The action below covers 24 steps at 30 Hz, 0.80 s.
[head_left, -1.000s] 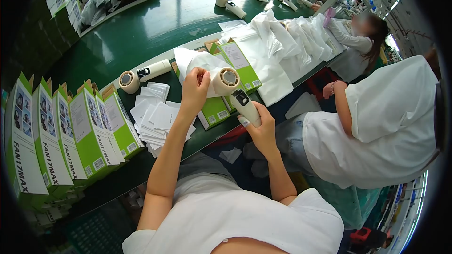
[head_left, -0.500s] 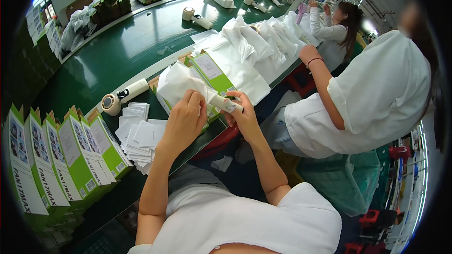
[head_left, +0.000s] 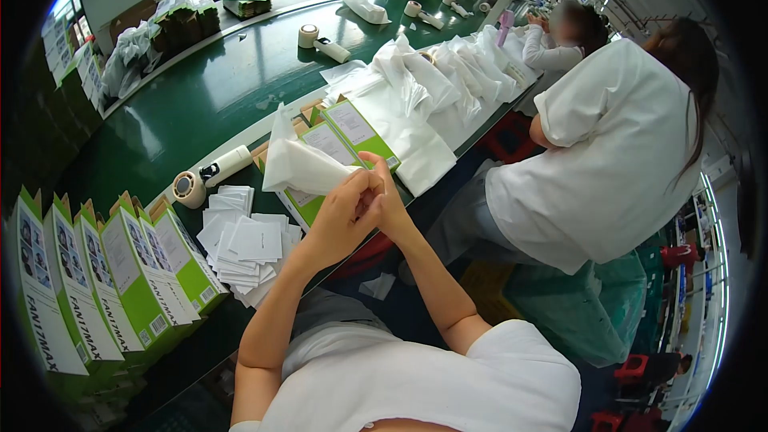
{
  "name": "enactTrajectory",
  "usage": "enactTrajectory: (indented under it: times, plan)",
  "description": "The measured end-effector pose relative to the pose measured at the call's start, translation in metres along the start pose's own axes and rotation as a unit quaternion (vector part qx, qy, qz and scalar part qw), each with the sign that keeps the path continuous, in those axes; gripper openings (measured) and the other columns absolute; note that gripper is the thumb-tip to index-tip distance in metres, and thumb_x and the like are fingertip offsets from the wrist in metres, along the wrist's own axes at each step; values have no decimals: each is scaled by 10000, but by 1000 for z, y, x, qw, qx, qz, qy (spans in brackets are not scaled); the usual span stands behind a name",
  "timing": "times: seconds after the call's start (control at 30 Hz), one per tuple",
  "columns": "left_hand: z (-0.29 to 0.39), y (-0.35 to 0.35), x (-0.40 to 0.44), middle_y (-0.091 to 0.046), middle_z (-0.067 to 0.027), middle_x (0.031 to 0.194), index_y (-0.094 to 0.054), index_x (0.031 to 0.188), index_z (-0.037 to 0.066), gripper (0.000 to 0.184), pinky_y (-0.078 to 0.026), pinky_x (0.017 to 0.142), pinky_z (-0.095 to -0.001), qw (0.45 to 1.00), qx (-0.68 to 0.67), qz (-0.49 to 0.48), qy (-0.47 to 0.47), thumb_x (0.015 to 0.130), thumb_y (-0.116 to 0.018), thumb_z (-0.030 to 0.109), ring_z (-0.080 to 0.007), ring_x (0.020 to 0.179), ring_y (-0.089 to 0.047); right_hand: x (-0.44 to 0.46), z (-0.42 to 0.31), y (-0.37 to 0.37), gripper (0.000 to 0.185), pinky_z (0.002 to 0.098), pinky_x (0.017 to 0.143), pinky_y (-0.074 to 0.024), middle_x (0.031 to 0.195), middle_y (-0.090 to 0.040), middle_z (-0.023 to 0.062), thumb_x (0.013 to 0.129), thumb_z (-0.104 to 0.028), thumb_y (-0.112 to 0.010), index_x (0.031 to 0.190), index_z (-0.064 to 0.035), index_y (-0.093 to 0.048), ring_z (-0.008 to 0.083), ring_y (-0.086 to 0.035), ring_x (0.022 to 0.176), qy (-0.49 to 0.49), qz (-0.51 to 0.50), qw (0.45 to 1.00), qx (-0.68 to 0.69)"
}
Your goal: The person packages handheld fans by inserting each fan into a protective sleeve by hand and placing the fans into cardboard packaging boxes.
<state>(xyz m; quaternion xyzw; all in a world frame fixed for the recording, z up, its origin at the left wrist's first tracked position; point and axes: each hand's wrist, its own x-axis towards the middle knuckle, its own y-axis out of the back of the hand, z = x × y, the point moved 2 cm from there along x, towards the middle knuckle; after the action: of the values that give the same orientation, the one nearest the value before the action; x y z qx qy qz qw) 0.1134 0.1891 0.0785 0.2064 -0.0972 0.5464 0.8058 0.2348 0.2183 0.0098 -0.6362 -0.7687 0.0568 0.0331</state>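
A white soft bag (head_left: 300, 164) stretches out from my hands over the boxes, its wide end up and to the left. In the earlier frame a handheld fan's handle stuck out of it; now the fan is hidden. My left hand (head_left: 346, 212) is closed around the bag's narrow end. Pressed against it, my right hand (head_left: 390, 200) is closed at the same end, with some fingers hidden. Beneath the bag lie green and white boxes (head_left: 364, 130). A stack of white cards (head_left: 254, 240) and a white handheld fan (head_left: 227, 166) are left of my hands.
Upright FAN17MAX boxes (head_left: 132, 280) stand at the left. White bags (head_left: 416, 80) are heaped farther along the table. More fans (head_left: 332, 50) rest on the green conveyor (head_left: 200, 88). A co-worker in a white shirt (head_left: 608, 160) stands close at my right, beside a green bin (head_left: 576, 304).
My right hand has moved left and up against my left hand. The fan handle has gone out of sight at the bag's end. The co-worker beside me has turned, their forearm now hidden.
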Motion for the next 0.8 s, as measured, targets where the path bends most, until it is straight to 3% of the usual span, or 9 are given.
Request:
enactTrajectory:
  times: [0.17, 0.2, 0.33, 0.57, 0.6, 0.67, 0.73, 0.77, 0.8]
  plan:
    - [13, -17, 10, -494, -87, 809, -462, 898, 38, 121, -407, 596, -298, 998, 23, -32, -46, 812, -538, 1, -211, 625, -456, 8, -6, -3, 556, 246, 807, -467, 1257, -474, 98, 868, -171, -526, 1384, -84, -339, 155, -524, 1004, 48, -132, 988, -61]
    - [13, -20, 10, -494, -87, 809, -462, 898, 38, 121, -407, 596, -298, 998, 24, -36, -48, 812, -538, 1, -211, 625, -456, 7, -6, -4, 556, 246, 807, -467, 1257, -474, 98, 868, -171, -526, 1384, -84, -339, 155, -524, 1004, 51, -129, 989, -60]
    - [4, -30, 4, -495, -106, 834, -452, 907, 38, 124, -425, 608, -327, 990, 100, -32, -95, 823, -538, 10, -246, 634, -480, -5, -6, -11, 494, 287, 930, -448, 1350, -440, 49, 885, -193, -513, 1357, -87, -414, 163, -513, 1098, -13, -139, 965, 221]
    - [5, -33, 0, -525, -116, 903, -467, 975, 32, 156, -441, 629, -345, 989, 122, -38, -78, 835, -535, 14, -269, 670, -514, 38, 1, 26, 411, 357, 1009, -428, 1218, -558, 92, 907, -182, -518, 1303, -86, -472, 208, -496, 1174, 110, -47, 987, 111]
    - [6, -30, 1, -531, -113, 913, -475, 982, 33, 159, -442, 631, -342, 990, 113, -17, -77, 836, -535, 12, -267, 675, -519, 45, 27, 58, 380, 354, 981, -434, 1185, -583, 98, 912, -167, -517, 1276, -62, -491, 207, -502, 1163, 68, -74, 909, 405]
    - [8, -26, 4, -544, -108, 934, -491, 996, 34, 166, -445, 634, -337, 992, 96, 25, -76, 838, -535, 7, -263, 685, -529, 42, -3, 83, 357, 325, 953, -430, 1205, -577, 93, 914, -172, -523, 1247, -44, -514, 195, -520, 1124, 127, -104, 868, 469]
    - [3, -20, 2, -550, -106, 935, -499, 996, 35, 167, -445, 636, -333, 993, 93, 7, -68, 836, -537, 5, -260, 687, -534, 50, 3, 133, 365, 413, 980, -404, 1223, -571, 99, 911, -216, -523, 1245, -68, -527, 251, -516, 1136, 197, 58, 920, 334]
    - [-2, -16, 1, -556, -103, 937, -508, 997, 35, 168, -446, 637, -329, 994, 91, -8, -60, 835, -540, 3, -257, 690, -538, 52, -5, 148, 400, 337, 989, -398, 1227, -565, 104, 899, -178, -525, 1277, -51, -506, 227, -535, 1107, 213, 147, 936, 238]
    - [-7, -12, 0, -563, -101, 939, -516, 998, 36, 170, -447, 639, -326, 995, 88, -22, -52, 833, -542, 2, -254, 693, -543, 51, -23, 156, 420, 320, 980, -397, 1227, -567, 108, 887, -141, -529, 1287, -20, -491, 205, -527, 1110, 236, 200, 948, 72]
